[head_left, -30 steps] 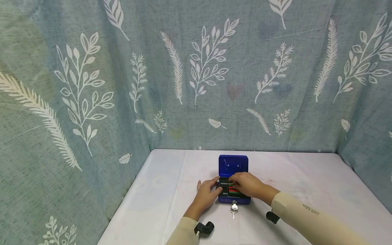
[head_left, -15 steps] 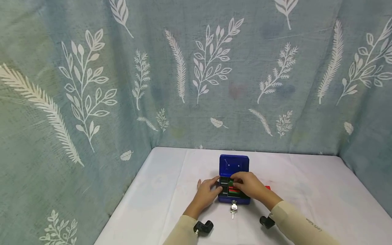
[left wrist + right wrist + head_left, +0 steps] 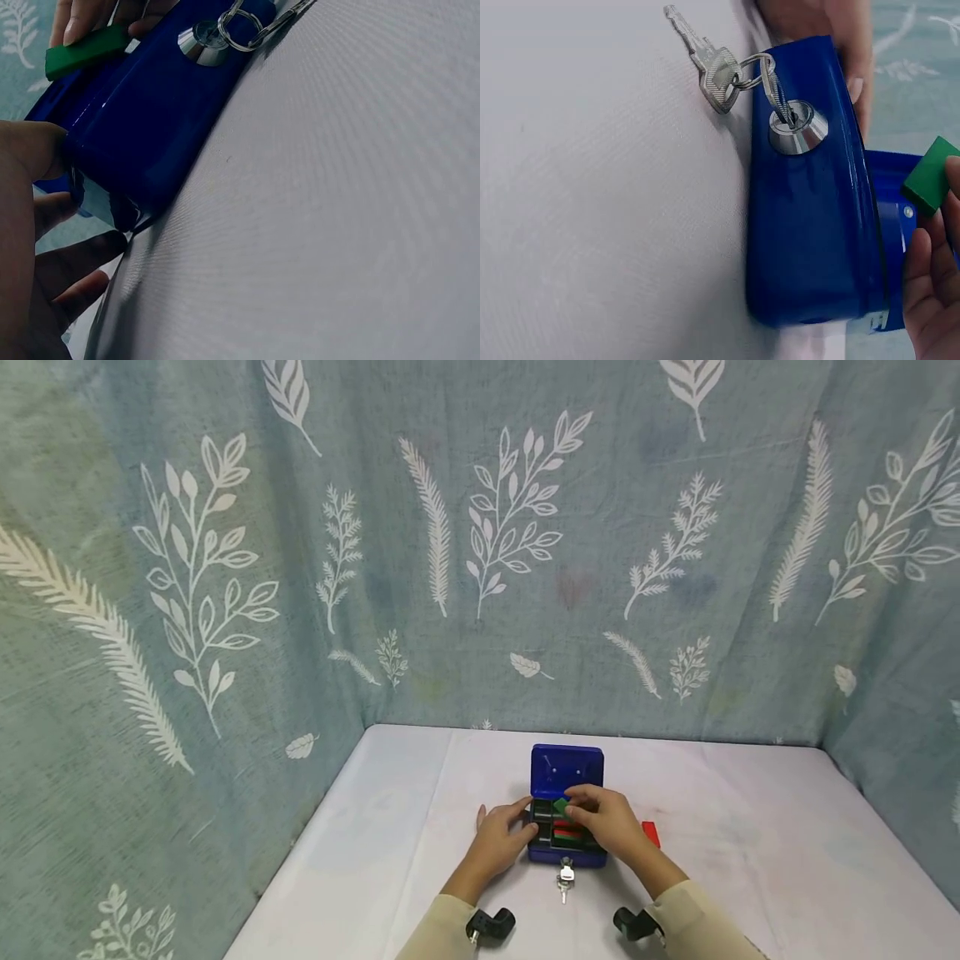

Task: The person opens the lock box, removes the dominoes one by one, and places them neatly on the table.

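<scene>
A blue cash box (image 3: 567, 858) stands on the table with its lid (image 3: 567, 768) raised at the back. Inside is a black tray whose compartments show red and green pieces (image 3: 567, 833). My right hand (image 3: 611, 818) pinches a green block (image 3: 930, 178) between thumb and fingers, just above the tray. At the box's left side, my left hand (image 3: 498, 842) touches the rim with thumb and forefinger; its other fingers spread out beside the wall (image 3: 71, 274). Keys (image 3: 721, 75) on a ring hang from the front lock (image 3: 799, 127).
A red block (image 3: 650, 834) lies on the table right of the box, beside my right forearm. White cloth (image 3: 420, 810) covers the table, and a leaf-patterned curtain (image 3: 570, 677) closes off the back and sides. Each wrist wears a black camera mount (image 3: 491, 925).
My right hand has drawn the green block up out of the tray. The right forearm has shifted left, bringing the red block into sight. My left hand keeps its place at the box.
</scene>
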The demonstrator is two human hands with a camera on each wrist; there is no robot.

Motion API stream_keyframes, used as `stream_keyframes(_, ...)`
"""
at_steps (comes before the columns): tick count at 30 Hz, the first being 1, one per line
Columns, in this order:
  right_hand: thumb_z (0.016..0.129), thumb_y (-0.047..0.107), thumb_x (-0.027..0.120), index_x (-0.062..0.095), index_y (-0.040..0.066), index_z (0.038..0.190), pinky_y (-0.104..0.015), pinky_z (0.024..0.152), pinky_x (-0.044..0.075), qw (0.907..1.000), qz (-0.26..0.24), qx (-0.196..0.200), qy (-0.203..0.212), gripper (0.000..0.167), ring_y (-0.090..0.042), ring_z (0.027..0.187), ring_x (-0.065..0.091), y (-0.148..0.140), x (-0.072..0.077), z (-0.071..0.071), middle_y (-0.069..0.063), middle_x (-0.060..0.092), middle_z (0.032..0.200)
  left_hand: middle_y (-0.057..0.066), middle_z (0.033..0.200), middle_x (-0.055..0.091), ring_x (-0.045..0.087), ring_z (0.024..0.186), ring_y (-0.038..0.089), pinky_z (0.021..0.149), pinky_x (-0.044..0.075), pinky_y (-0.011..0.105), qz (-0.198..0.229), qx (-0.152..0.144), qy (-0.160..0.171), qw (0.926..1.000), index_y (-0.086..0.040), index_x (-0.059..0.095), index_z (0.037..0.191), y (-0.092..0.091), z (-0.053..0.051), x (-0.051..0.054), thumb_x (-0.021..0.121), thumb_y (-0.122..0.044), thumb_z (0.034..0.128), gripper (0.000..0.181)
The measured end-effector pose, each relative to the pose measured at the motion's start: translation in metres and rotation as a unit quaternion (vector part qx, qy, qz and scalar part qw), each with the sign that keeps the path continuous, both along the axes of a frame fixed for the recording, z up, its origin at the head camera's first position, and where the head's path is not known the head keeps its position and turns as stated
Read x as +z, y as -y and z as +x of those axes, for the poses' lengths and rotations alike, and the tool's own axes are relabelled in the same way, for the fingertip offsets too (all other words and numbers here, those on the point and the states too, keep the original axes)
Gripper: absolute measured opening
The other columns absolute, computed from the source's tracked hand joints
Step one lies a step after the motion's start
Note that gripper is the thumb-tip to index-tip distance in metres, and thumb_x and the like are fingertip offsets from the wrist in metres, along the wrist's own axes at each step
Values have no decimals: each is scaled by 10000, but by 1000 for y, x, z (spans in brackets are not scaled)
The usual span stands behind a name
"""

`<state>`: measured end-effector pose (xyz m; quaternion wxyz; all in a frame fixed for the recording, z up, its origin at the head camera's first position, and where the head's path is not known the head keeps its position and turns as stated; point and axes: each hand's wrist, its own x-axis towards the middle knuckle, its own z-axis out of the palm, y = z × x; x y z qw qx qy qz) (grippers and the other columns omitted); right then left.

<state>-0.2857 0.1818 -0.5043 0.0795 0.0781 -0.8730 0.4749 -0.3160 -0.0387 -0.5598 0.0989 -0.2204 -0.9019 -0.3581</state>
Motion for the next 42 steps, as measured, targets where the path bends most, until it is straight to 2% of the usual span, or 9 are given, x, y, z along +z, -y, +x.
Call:
stream_keyframes(6, 859, 108, 735, 721, 75, 1073, -322, 737, 523, 9986, -489, -197, -48, 217, -138, 822, 621, -3, -8, 4, 40, 680, 873, -27, 1146, 682, 562, 1166, 228, 1078, 135, 659, 57, -28, -59, 10000, -206, 595, 1357, 3, 3, -3, 609, -390, 901, 492)
stream_keyframes(12, 852, 138, 746, 728, 91, 1065, -310, 705, 516, 9989, -439, -118, -93, 218, -153, 852, 617, -2, -19, 0, 51, 690, 881, -11, 1138, 686, 570, 1151, 230, 1084, 121, 654, 92, 164, -176, 9997, -189, 617, 1334, 17, 4, -3, 633, -348, 886, 476)
stream_keyframes(14, 847, 117, 746, 730, 94, 1054, -322, 700, 512, 9986, -469, -238, -85, 209, -163, 844, 616, -4, -21, 2, 46, 688, 870, -15, 1139, 687, 572, 1149, 230, 1081, 127, 657, 64, 137, -173, 9997, -191, 616, 1334, 19, 4, -5, 632, -352, 885, 478)
stream_keyframes(19, 847, 73, 737, 726, 91, 1064, -320, 718, 515, 9963, -715, -463, 69, 218, -155, 830, 622, -15, -24, 10, 35, 679, 872, -12, 1135, 688, 580, 1134, 227, 1077, 140, 659, 54, 88, -205, 9997, -187, 622, 1328, 15, 6, -8, 631, -349, 879, 478)
stream_keyframes(25, 854, 58, 726, 716, 47, 1093, -282, 647, 533, 9940, -937, -550, 110, 239, -158, 786, 645, -30, -21, 13, -9, 677, 884, 4, 1144, 687, 578, 1136, 236, 1074, 137, 666, 111, 53, -293, 9995, -170, 620, 1330, 9, 6, -6, 631, -337, 883, 477)
stream_keyframes(28, 857, 72, 725, 714, 41, 1091, -291, 635, 531, 9934, -959, -602, 164, 236, -162, 776, 642, -38, -21, 12, -18, 681, 889, 11, 1143, 689, 576, 1139, 240, 1076, 136, 663, 123, 61, -317, 9994, -162, 618, 1330, 7, 4, -4, 632, -333, 886, 476)
stream_keyframes(34, 858, 79, 727, 711, 28, 1090, -279, 698, 523, 9934, -836, -744, 244, 238, -168, 823, 643, -58, -22, 15, -33, 688, 895, 17, 1162, 685, 570, 1156, 243, 1087, 124, 652, 147, 77, -208, 9996, -165, 616, 1334, 3, 3, -3, 630, -336, 886, 480)
stream_keyframes(39, 859, 95, 729, 703, 15, 1116, -294, 620, 524, 9921, -778, -921, 335, 270, -171, 813, 630, -73, -22, 18, -55, 691, 925, 9, 1173, 682, 566, 1164, 236, 1093, 115, 644, 222, 95, -198, 9995, -176, 619, 1332, 1, 4, -4, 632, -338, 884, 477)
stream_keyframes(42, 869, 108, 724, 695, 14, 1138, -295, 632, 528, 9910, -751, -1006, 463, 286, -183, 835, 633, -81, -20, 20, -69, 690, 951, 5, 1173, 682, 568, 1160, 233, 1090, 119, 648, 240, 95, -248, 9994, -176, 622, 1328, -1, 3, -5, 633, -338, 883, 474)
